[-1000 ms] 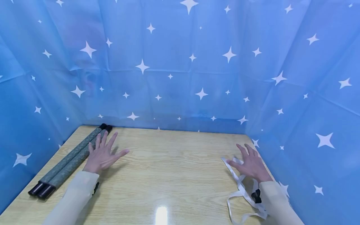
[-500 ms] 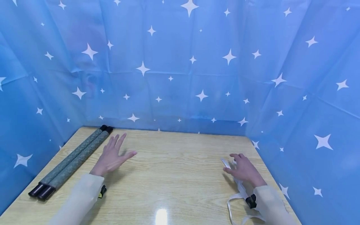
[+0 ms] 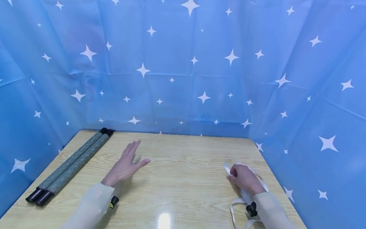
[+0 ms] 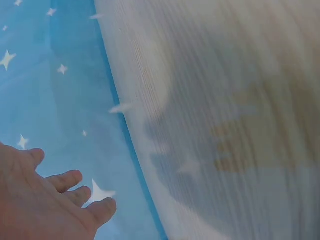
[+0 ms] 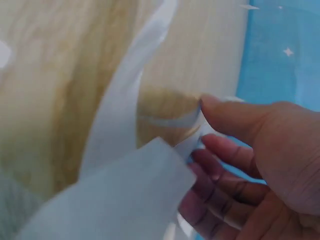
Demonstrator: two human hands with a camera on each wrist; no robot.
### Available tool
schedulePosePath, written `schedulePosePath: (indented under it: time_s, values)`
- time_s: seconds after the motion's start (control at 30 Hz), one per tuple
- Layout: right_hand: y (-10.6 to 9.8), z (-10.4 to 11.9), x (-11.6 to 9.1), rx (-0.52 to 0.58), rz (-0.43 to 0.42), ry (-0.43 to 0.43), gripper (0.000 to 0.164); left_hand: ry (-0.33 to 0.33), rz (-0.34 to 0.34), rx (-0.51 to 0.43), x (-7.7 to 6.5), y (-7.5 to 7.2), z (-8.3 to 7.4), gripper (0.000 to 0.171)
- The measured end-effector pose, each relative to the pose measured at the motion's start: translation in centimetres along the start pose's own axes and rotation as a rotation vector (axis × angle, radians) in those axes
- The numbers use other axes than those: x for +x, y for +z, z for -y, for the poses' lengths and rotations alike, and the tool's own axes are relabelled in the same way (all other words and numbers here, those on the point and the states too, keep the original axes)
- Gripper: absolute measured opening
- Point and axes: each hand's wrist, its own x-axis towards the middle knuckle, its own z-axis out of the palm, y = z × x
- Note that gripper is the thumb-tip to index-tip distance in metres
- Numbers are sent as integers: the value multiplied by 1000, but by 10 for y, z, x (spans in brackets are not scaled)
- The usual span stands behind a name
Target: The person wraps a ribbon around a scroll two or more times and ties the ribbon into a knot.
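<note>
My left hand (image 3: 125, 167) hovers over the left-middle of the table, fingers extended and thumb spread apart, touching nothing. In the left wrist view its fingers (image 4: 67, 181) appear against the blue curtain. On the right, my right hand (image 3: 247, 178) pinches a long white ribbon (image 3: 245, 196) between curled fingers and thumb. The right wrist view brings the ribbon (image 5: 112, 117) close, with an edge of it between thumb and forefinger. Loops of it trail on the tabletop beneath the wrist, partly hidden by hand and sleeve.
Along the left edge lies a scroll-like pair of grey-green patterned rolls (image 3: 78, 163) with dark ends. The wood-grain table (image 3: 183, 178) is enclosed by a blue star-print curtain (image 3: 171, 47) at the back and both sides.
My left hand has moved right, away from the grey-green rolls. My right hand has come down and left onto the white ribbon, and its fingers have curled to pinch it.
</note>
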Motion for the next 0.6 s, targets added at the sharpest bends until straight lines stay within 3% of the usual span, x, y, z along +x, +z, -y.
schedulePosePath:
  time_s: [0.27, 0.43, 0.6]
  values:
    - [6, 7, -2, 61, -37, -76, 10, 26, 30, -91, -3, 20, -14, 96]
    - [7, 9, -1, 65, -10, -79, 10, 39, 60, -173, -6, 30, -24, 92]
    - [9, 11, 1, 82, -5, -147, 11, 33, 92, -240, -10, 38, -37, 88]
